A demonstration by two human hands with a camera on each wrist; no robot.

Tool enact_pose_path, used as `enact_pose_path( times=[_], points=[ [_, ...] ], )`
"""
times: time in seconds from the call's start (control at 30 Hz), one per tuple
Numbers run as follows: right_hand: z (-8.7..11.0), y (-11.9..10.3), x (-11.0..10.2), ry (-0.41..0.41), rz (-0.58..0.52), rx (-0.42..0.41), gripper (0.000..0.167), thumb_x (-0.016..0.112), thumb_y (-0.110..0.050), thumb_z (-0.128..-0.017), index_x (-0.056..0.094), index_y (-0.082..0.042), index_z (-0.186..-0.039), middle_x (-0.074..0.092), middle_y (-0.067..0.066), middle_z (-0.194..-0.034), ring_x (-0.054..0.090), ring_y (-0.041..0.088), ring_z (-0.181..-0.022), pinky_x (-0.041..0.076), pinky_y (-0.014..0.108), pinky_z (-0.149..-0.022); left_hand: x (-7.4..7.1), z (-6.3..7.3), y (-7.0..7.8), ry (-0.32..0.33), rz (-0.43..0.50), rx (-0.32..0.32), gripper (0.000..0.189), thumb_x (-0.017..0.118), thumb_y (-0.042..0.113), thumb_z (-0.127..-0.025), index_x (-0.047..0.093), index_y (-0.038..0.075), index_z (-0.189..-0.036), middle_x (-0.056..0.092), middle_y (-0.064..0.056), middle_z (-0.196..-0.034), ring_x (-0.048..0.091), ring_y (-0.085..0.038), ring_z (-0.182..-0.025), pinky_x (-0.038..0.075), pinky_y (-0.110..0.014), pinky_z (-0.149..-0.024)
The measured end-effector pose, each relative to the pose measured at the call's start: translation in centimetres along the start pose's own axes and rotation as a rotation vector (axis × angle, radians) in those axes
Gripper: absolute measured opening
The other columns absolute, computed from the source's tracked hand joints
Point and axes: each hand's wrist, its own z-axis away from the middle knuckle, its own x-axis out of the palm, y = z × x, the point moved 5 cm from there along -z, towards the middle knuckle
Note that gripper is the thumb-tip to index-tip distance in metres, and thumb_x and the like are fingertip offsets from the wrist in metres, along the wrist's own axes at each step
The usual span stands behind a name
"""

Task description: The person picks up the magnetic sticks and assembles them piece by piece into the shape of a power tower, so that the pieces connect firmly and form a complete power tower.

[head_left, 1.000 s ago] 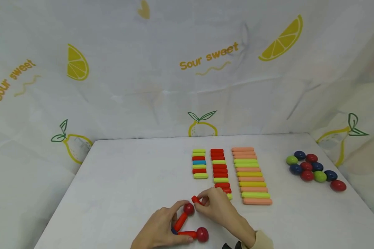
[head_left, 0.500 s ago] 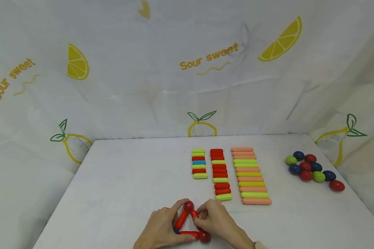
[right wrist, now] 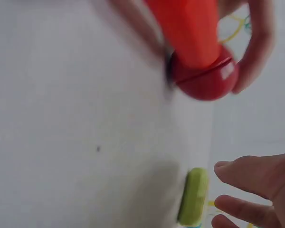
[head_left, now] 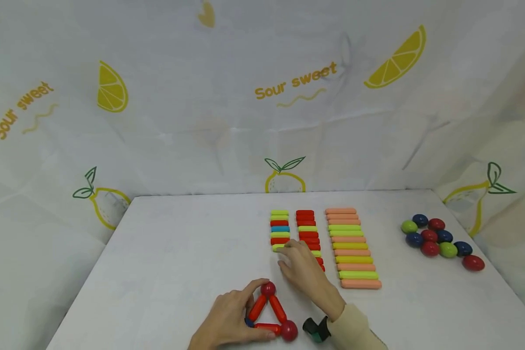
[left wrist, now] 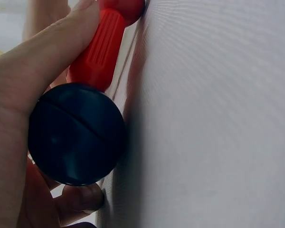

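Note:
My left hand point(head_left: 227, 313) holds a triangle of red rods point(head_left: 277, 309) joined by balls. Its index finger is at the top red ball point(head_left: 268, 288) and its thumb lies along the lower rod. A second red ball point(head_left: 289, 331) forms the right corner; a dark blue ball point(left wrist: 78, 135) sits in the crook of the hand. Over the short rods hovers my right hand point(head_left: 305, 270), fingertips at a lime green rod point(right wrist: 194, 197). The right wrist view shows a small gap between fingers and rod, and nothing held.
Two columns of short rods point(head_left: 280, 228) in red, lime and blue lie mid-table, partly under the right hand. Right of them is a column of longer rods point(head_left: 350, 246). Several loose balls point(head_left: 429, 236) are grouped at the far right. A printed curtain point(head_left: 192, 107) hangs behind.
The right hand set a red rod between the two red balls, which closes the triangle, then let go and moved up to the short rods. The left hand kept its hold.

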Motion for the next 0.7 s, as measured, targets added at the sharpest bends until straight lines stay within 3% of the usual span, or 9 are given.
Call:
enact_pose_path(
  times=[0.2,0.33,0.4,0.53,0.7],
  points=[
    [-1.7,0.4,1.4,0.023,0.087,-0.082,0.023,0.081,-0.002,-0.083,0.078,0.001,-0.105,0.068,0.012,-0.093,0.052,0.021,-0.085,0.051,0.030,-0.073,0.0,-0.1,-0.2,0.026,-0.010,-0.003,0.087,0.079,0.073,-0.070,0.052,0.033,-0.142,0.045,0.020,-0.066,0.038,0.004,-0.052,0.032,-0.016,-0.049],
    [-1.7,0.7,1.7,-0.010,0.088,-0.054,0.016,0.080,-0.002,-0.084,0.079,0.000,-0.100,0.059,0.008,-0.083,0.046,0.018,-0.078,0.044,0.025,-0.067,0.0,-0.3,-0.2,0.027,0.004,-0.005,0.086,0.080,0.071,-0.071,0.051,0.035,-0.143,0.046,0.020,-0.067,0.036,0.003,-0.051,0.029,-0.017,-0.048],
    [-1.4,0.8,1.7,-0.025,0.060,-0.025,0.015,0.080,-0.003,-0.084,0.079,-0.001,-0.099,0.059,0.007,-0.083,0.047,0.017,-0.078,0.046,0.024,-0.067,-0.1,-0.4,-0.3,0.029,0.009,-0.007,0.086,0.081,0.070,-0.070,0.051,0.036,-0.143,0.047,0.020,-0.068,0.036,0.003,-0.052,0.028,-0.017,-0.048],
    [-0.6,0.4,0.6,0.001,-0.090,0.020,0.022,0.081,-0.005,-0.084,0.077,-0.003,-0.106,0.070,0.006,-0.093,0.062,0.017,-0.085,0.060,0.031,-0.078,-0.2,-0.4,-0.3,0.030,0.003,-0.014,0.087,0.081,0.070,-0.071,0.051,0.035,-0.144,0.048,0.020,-0.070,0.037,0.003,-0.053,0.029,-0.017,-0.048],
    [0.8,-0.4,-0.9,-0.022,-0.402,0.017,0.024,0.081,-0.013,-0.086,0.074,-0.007,-0.108,0.076,0.004,-0.096,0.072,0.018,-0.087,0.063,0.038,-0.084,-0.2,-0.4,-0.4,0.029,-0.009,-0.016,0.090,0.080,0.071,-0.071,0.050,0.032,-0.147,0.047,0.020,-0.071,0.037,0.004,-0.055,0.030,-0.017,-0.049]
  ],
)
